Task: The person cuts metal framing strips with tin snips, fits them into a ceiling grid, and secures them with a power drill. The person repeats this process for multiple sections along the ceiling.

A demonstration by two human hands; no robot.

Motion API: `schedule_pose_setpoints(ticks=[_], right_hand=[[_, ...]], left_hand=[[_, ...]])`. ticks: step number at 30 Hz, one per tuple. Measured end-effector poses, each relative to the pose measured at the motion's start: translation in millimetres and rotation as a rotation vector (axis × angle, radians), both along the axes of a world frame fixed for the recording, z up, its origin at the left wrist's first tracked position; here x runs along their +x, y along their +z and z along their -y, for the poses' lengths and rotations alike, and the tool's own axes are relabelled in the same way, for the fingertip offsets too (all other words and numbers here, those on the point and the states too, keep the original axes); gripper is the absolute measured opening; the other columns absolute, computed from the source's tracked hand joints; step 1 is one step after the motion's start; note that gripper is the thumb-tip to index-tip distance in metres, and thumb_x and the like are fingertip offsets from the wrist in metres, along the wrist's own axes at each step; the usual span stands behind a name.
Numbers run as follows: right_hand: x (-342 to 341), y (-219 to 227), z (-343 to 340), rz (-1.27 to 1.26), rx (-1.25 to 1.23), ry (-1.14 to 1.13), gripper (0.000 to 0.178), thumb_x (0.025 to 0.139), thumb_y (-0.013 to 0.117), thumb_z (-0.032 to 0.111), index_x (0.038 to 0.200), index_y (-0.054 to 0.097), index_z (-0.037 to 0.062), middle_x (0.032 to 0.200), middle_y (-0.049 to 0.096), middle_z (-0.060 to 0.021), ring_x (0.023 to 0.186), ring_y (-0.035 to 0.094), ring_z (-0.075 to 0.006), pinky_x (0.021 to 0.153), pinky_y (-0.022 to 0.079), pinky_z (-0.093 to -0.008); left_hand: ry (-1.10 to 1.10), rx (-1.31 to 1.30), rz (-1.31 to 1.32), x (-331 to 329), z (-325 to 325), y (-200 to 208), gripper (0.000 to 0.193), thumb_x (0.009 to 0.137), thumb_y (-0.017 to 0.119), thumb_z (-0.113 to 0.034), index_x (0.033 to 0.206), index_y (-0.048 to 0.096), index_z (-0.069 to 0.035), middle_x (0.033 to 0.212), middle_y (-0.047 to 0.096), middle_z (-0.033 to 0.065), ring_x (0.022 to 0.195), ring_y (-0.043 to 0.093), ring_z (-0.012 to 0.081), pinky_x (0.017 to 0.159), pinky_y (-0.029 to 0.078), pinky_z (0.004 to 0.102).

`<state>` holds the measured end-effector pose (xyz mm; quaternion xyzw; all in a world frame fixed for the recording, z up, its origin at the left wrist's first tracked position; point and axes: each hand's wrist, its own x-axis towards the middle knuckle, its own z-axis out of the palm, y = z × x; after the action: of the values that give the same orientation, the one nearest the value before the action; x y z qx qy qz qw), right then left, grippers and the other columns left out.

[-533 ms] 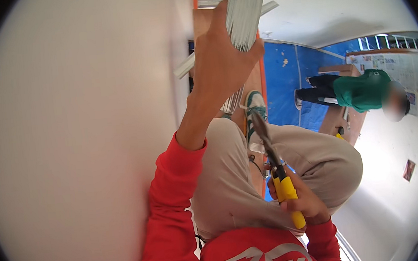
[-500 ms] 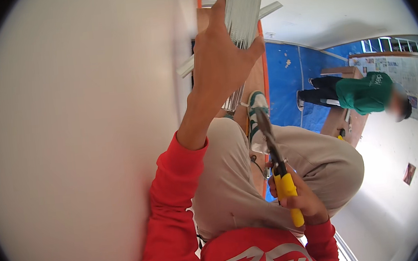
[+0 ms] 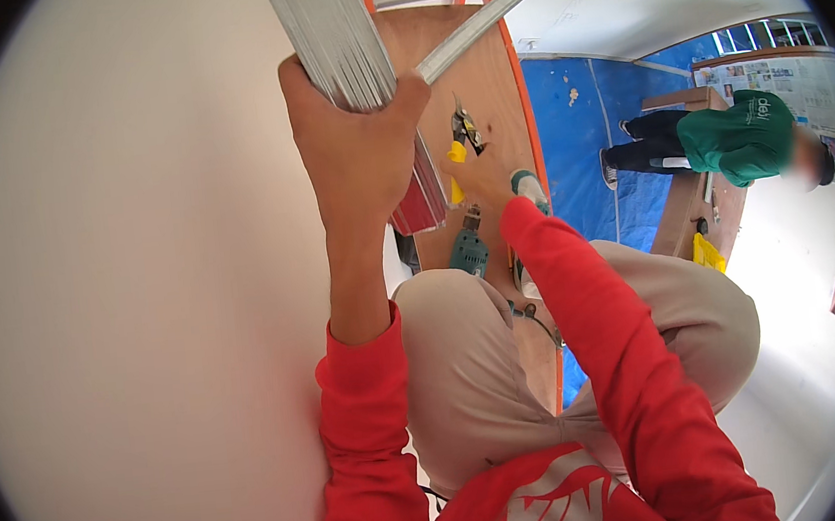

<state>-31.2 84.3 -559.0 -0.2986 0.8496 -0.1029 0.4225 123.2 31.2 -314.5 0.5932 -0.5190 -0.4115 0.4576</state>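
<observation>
In my left hand (image 3: 357, 156) is a long silvery metal profile (image 3: 331, 38) with a ribbed surface, fingers closed round it. Its lower end comes out below my palm and shows a red tint. Low over the plywood platform, my right hand (image 3: 482, 176) is closed on the yellow handle of tin snips (image 3: 458, 156), whose dark jaws point away from me. Another thin metal strip (image 3: 481, 28) slants across the platform beyond the snips; its near end is hidden behind my left hand.
A teal power drill (image 3: 470, 247) lies on the plywood platform (image 3: 481, 84), which has an orange frame edge (image 3: 525, 99). My knees are bent over it. A pale wall (image 3: 139, 287) rises close on my left. Blue sheeting (image 3: 568, 156) and a person in green (image 3: 738, 139) are to the right.
My right hand has carried the tin snips from beside my knee forward to the platform. My left hand has shifted left with the metal profile. The drill has come into sight.
</observation>
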Motion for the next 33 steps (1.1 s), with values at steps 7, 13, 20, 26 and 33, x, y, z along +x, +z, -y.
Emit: schedule_pose_setpoints(ticks=[7,13,20,26,33], right_hand=[[13,-88,-9,-0.426,0.030,0.301,0.096,0.078,0.080,0.054,0.145,0.045,-0.0057,0.118,0.068,-0.0252,0.102,0.069,-0.0376,0.089,0.055,-0.0393],[14,-93,-9,-0.728,-0.270,0.199,0.096,0.078,0.080,0.058,0.145,0.047,-0.0017,0.115,0.070,-0.0244,0.104,0.069,-0.0386,0.092,0.054,-0.0405],[-14,145,-23,0.566,-0.668,-0.328,0.057,0.106,0.057,0.052,0.103,0.076,-0.0017,0.088,0.073,-0.0089,0.080,0.066,-0.0147,0.075,0.050,-0.0282],[-29,330,-43,0.393,-0.585,0.110,0.057,0.108,0.055,0.051,0.106,0.076,-0.0021,0.085,0.073,-0.0073,0.078,0.065,-0.0120,0.068,0.046,-0.0241],[-24,368,-109,0.133,-0.726,-0.022,0.019,0.091,0.083,0.017,0.102,0.079,0.0020,0.085,0.073,-0.0032,0.078,0.059,-0.0092,0.071,0.047,-0.0271]], left_hand=[[-0.036,0.042,-0.177,-1,0,-17,0.068,0.080,0.093,-0.016,0.120,0.042,0.007,0.078,0.068,0.0111,0.063,0.068,0.0145,0.058,0.056,0.0265],[-0.048,0.075,-0.199,-4,-3,-24,0.080,0.076,0.097,-0.032,0.119,0.042,0.006,0.084,0.068,0.0116,0.064,0.070,0.0152,0.057,0.058,0.0247],[0.034,0.009,-0.496,-17,-10,-8,0.069,0.087,0.089,-0.031,0.122,0.041,0.004,0.092,0.066,0.0135,0.072,0.074,0.0239,0.067,0.064,0.0353],[-0.008,-0.065,-0.606,-26,-23,35,0.064,0.094,0.082,-0.021,0.129,0.033,0.004,0.100,0.068,0.0146,0.075,0.075,0.0200,0.066,0.062,0.0287],[-0.054,-0.094,-0.693,-45,-45,85,0.061,0.094,0.081,-0.015,0.128,0.034,0.003,0.102,0.069,0.0145,0.077,0.075,0.0195,0.071,0.063,0.0293]])
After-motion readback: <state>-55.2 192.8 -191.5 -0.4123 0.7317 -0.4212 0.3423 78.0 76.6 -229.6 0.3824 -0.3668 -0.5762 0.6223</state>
